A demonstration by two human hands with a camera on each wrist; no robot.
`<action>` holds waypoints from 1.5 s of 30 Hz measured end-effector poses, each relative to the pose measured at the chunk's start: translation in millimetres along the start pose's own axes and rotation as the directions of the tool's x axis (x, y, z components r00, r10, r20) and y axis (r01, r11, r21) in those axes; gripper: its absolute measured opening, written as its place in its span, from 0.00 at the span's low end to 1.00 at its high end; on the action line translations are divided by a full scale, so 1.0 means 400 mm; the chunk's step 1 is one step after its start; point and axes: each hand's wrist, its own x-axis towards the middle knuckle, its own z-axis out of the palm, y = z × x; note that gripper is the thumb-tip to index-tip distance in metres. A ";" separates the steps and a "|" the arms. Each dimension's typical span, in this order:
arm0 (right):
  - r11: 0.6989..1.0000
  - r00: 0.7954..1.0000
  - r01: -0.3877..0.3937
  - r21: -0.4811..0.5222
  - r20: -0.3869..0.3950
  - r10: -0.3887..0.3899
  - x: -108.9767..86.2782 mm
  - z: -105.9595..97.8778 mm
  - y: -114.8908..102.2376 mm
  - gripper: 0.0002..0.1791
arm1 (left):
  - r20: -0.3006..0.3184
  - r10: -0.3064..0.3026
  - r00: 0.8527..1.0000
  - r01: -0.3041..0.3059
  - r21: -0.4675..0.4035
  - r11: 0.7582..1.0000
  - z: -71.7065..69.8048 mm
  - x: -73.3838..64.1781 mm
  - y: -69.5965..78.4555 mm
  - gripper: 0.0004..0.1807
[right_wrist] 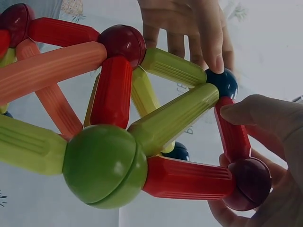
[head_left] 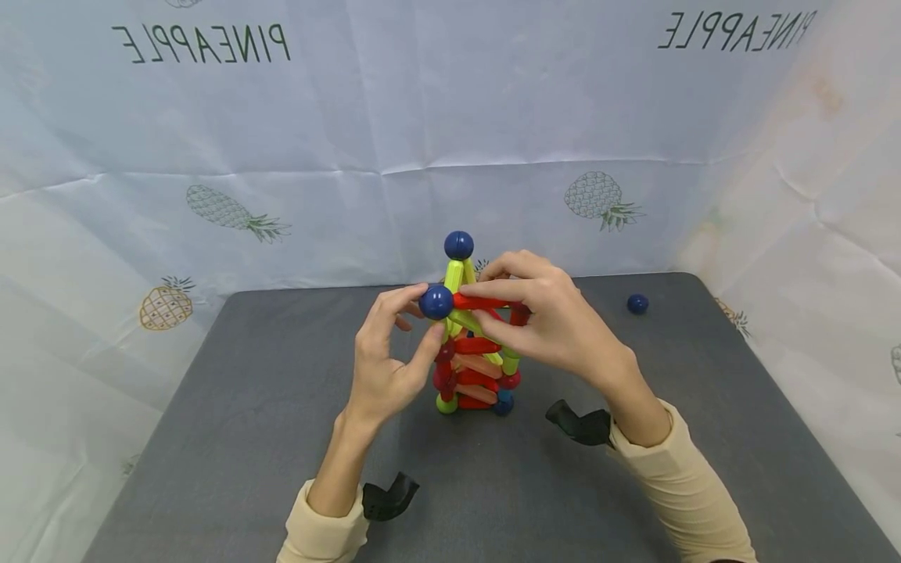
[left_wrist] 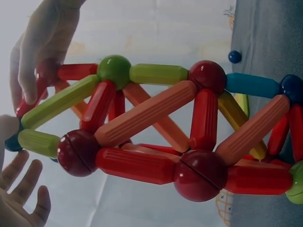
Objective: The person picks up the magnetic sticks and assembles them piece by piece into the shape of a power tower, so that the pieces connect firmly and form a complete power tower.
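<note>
A tall tower of magnetic sticks and balls [head_left: 477, 346] stands on the grey table. My left hand [head_left: 387, 363] pinches the blue ball [head_left: 436, 302] at its near upper corner between thumb and fingers. From the right, my right hand [head_left: 563, 320] grips the short red stick [right_wrist: 233, 127] that meets this ball. In the right wrist view that stick runs down to a dark red ball [right_wrist: 251, 183] beside the fingers. Two yellow-green sticks also join the held blue ball. Another blue ball [head_left: 459, 245] tops yellow-green sticks behind the hands.
A loose blue ball [head_left: 637, 303] lies at the table's far right. Behind the table [head_left: 281, 391] hangs a white cloth [head_left: 422, 102] printed with pineapples. Dark straps [head_left: 389, 498] stick out from both wrists.
</note>
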 end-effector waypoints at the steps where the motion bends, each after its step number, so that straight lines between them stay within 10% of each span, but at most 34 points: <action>1: 1.000 1.000 -0.003 0.005 -0.003 0.003 0.000 -0.001 0.000 0.16 | 0.021 -0.023 1.000 0.023 0.006 1.000 0.000 -0.002 -0.001 0.29; 8: 0.984 0.981 -0.046 0.174 -0.179 0.078 -0.022 -0.013 0.043 0.18 | 0.267 -0.255 0.929 0.247 0.065 0.967 0.009 -0.025 -0.035 0.36; 13: 0.941 0.893 -0.167 0.293 -0.359 0.270 -0.037 0.002 0.143 0.13 | 0.344 -0.288 0.894 0.305 0.004 0.952 0.013 -0.038 -0.069 0.23; 18: 0.875 0.862 -0.465 0.135 -0.156 0.482 -0.071 0.080 0.266 0.16 | 0.377 -0.341 0.861 0.386 -0.048 0.921 -0.004 -0.059 -0.100 0.18; 21: 0.837 0.835 -0.543 -0.070 0.062 0.547 -0.103 0.142 0.326 0.19 | 0.305 -0.383 0.872 0.417 -0.052 0.907 -0.016 -0.071 -0.115 0.22; 27: 0.791 0.740 -0.535 -0.296 0.288 0.608 -0.146 0.244 0.401 0.24 | -0.056 -0.442 0.895 0.440 -0.046 0.897 -0.022 -0.073 -0.119 0.21; 32: 0.751 0.679 -0.549 -0.367 0.328 0.657 -0.164 0.276 0.422 0.26 | -0.088 -0.396 0.914 0.395 -0.028 0.918 -0.019 -0.066 -0.097 0.17; 37: 0.748 0.686 -0.531 -0.399 0.316 0.656 -0.161 0.285 0.422 0.27 | 0.021 -0.410 0.912 0.408 0.053 0.911 -0.013 -0.062 -0.053 0.35; 45: 0.751 0.728 -0.512 -0.417 0.253 0.637 -0.156 0.308 0.422 0.20 | 0.079 -0.548 0.833 0.518 0.241 0.821 0.037 -0.060 -0.003 0.64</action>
